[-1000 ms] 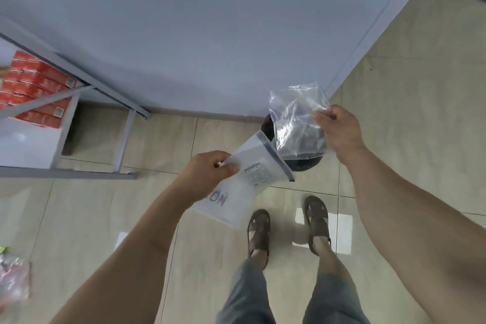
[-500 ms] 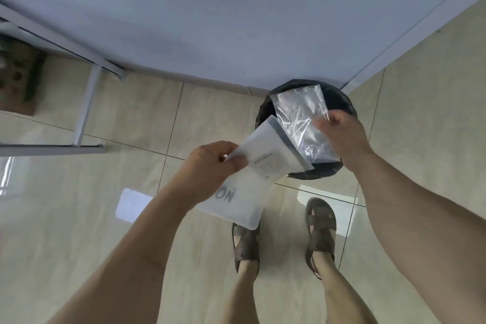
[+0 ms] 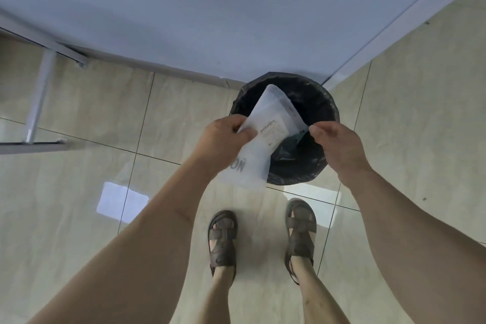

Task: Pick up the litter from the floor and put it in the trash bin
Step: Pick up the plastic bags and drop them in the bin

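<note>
Head view, looking straight down at both forearms, the feet and a tiled floor (image 3: 79, 192) of pale glossy squares. At the foot of a blue-grey wall (image 3: 236, 8), in the corner, stands a round trash bin (image 3: 326, 102) lined with a black bag. The left hand (image 3: 226, 139) is closed on a frosted white plastic pouch (image 3: 271, 123) — thumb and fingers pinch its left edge about midway along. The pouch tilts with its upper end over the bin's opening and its lower end hanging outside the near rim, above the floor; a small printed label sits near its middle and large dark letters show near its lower end, partly hidden by the wrist. The right hand (image 3: 339, 144) hovers over the bin's near-right rim with fingers curled loosely inward; nothing can be seen held in it, though the fingertips lie just beside the pouch's right edge and whether they touch it cannot be told. A dark greenish scrap shows inside the bin just below that edge. Two feet in brown strapped sandals (image 3: 222, 239) stand on the tiles just short of the bin. At upper left — grey metal legs of a rack (image 3: 39, 92) meet the floor, well apart from the bin.
</note>
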